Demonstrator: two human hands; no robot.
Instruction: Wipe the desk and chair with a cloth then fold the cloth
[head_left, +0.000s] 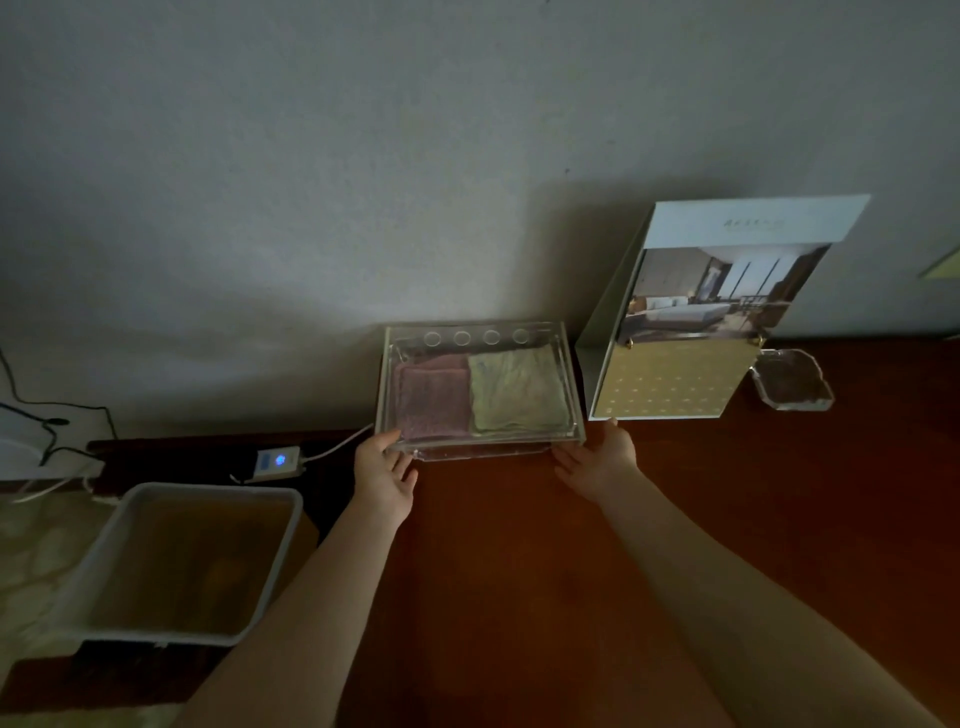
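left grip (384, 467) pinches tray (483, 442) front-left corner | right grip (597, 462) pinches front-right corner

Count's easy: two cloths (pink cloth (434, 402), green cloth (517, 389)), one clear tray (488, 441), one white bin (280, 561), one brochure (701, 322), one small dish (792, 382), probably glass.
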